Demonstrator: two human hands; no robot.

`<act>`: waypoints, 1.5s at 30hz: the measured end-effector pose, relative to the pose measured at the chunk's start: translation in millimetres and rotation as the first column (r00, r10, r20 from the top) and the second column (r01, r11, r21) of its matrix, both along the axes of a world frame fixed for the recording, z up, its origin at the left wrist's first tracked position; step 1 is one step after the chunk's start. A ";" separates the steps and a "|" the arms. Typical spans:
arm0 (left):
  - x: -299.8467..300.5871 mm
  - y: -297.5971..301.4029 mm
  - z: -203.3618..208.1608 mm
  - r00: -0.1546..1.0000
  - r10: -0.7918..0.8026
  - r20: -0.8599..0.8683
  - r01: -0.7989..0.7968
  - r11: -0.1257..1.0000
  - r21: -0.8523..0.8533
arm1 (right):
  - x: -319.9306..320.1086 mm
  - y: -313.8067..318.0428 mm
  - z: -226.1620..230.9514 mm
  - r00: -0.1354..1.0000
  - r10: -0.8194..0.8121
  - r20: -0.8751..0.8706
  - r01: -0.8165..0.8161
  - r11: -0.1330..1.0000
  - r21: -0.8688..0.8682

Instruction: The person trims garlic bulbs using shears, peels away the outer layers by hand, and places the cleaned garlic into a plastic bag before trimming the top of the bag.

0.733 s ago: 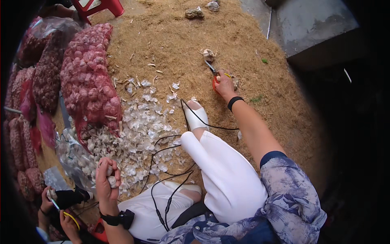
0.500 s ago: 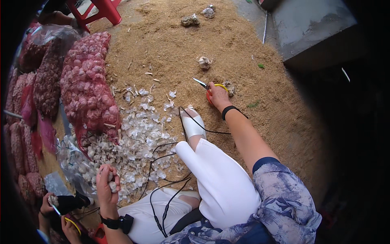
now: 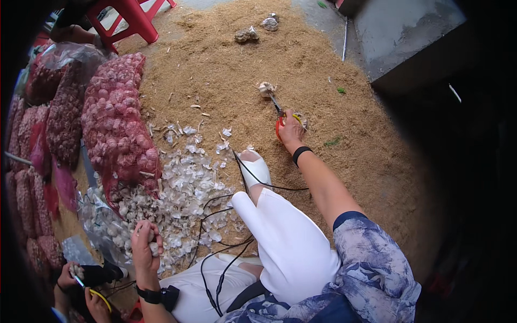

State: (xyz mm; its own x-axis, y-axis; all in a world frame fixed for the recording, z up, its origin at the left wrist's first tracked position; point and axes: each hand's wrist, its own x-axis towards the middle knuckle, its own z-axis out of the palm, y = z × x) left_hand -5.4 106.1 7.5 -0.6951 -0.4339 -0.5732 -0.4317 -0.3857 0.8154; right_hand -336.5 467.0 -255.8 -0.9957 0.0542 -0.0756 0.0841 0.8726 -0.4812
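My right hand [image 3: 292,131] grips scissors [image 3: 277,106] with red and yellow handles. Their blade tips reach the edge of a garlic bulb [image 3: 266,89] lying on the husk-covered ground. Just beyond my right fingers, another pale lump [image 3: 305,124] is mostly hidden. At lower left, my left hand [image 3: 143,248] is curled around garlic [image 3: 154,248]; a rounded white part shows between thumb and fingers, the rest is covered. Beneath and beside that hand spreads a heap of garlic skins [image 3: 188,172], with trimmed bulbs in a clear plastic bag [image 3: 102,218].
A red mesh sack of garlic [image 3: 116,113] stands left, with more sacks [image 3: 63,121] behind it. A red stool [image 3: 126,24] is at the back. Black cables [image 3: 202,226] cross my legs. A co-worker's hands [image 3: 89,290] hold garlic and yellow-handled scissors. A concrete block [image 3: 412,37] stands far right.
The scissors have swung from pointing left to pointing forward at the garlic bulb, and their tips now reach it. My left hand keeps its garlic, almost still.
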 end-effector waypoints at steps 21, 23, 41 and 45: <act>5.0 -4.5 4.6 1.000 0.004 -0.025 -0.003 0.999 0.032 | -155.7 86.0 133.3 0.710 -0.671 -0.216 0.196 0.482 -0.854; 8.2 -4.3 3.8 0.999 0.011 -0.046 -0.007 0.997 0.080 | -180.4 105.4 180.5 0.470 -0.698 -0.540 0.154 0.667 -0.729; 18.3 -48.3 49.9 0.938 0.268 -0.222 -0.166 0.905 0.393 | 166.4 -249.5 324.4 0.569 0.681 -0.460 -0.663 0.049 -0.747; 31.9 -59.1 28.9 0.910 0.365 -0.197 -0.236 0.846 0.478 | 196.6 -265.8 301.0 0.594 0.691 -0.413 -0.562 -0.012 -0.827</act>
State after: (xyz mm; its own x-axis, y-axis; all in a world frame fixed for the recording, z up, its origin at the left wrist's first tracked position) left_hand 26.5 47.0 36.4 -0.7256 -0.3985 -0.5610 -0.0237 -0.8003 0.5991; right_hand -139.9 201.2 45.2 -0.5778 -0.7431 0.3374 -0.1632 -0.2999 -0.9399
